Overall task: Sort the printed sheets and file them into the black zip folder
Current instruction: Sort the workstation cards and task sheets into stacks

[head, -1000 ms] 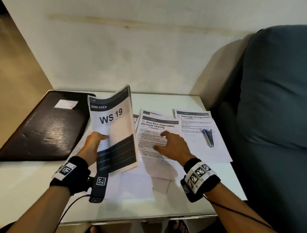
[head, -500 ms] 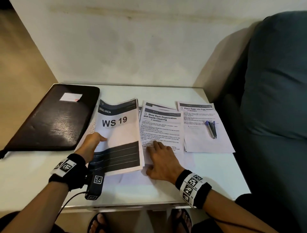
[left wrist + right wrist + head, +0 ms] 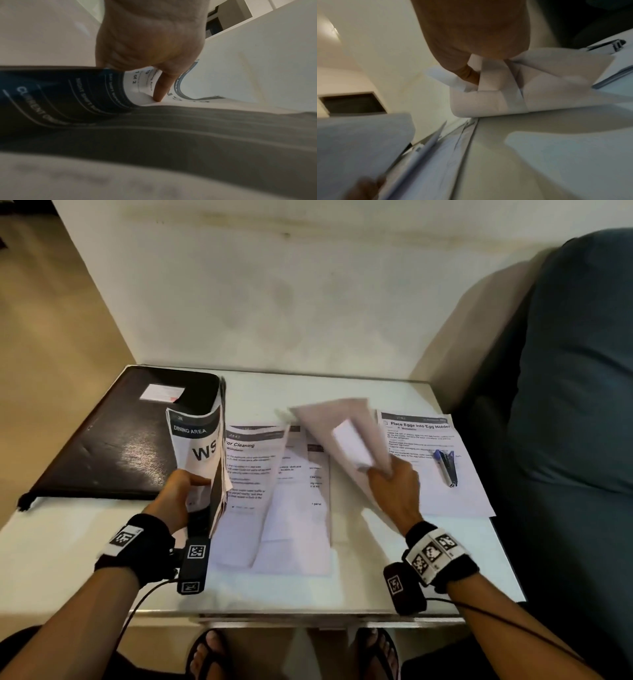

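My left hand (image 3: 178,494) grips a bent stack of sheets headed "DINING AREA WS" (image 3: 198,446), held upright over the white table (image 3: 68,546); the thumb (image 3: 159,86) presses its front page (image 3: 137,82). My right hand (image 3: 390,484) grips a blurred sheet (image 3: 342,433) lifted off the table, its blank side up (image 3: 489,100). More printed sheets (image 3: 274,501) lie overlapping between my hands. The black zip folder (image 3: 113,440) lies closed at the table's far left, beyond the left hand.
A sheet titled "Place Eggs into Egg Holder" (image 3: 442,484) lies at the right with a blue stapler (image 3: 445,467) on it. A dark blue sofa (image 3: 575,405) stands against the table's right edge. A wall backs the table. My sandalled feet (image 3: 212,655) show below.
The left hand has raised and bent the WS stack upright. The right hand, which lay flat on the "Shoe Rack" sheet, has picked a sheet up and swung it rightward.
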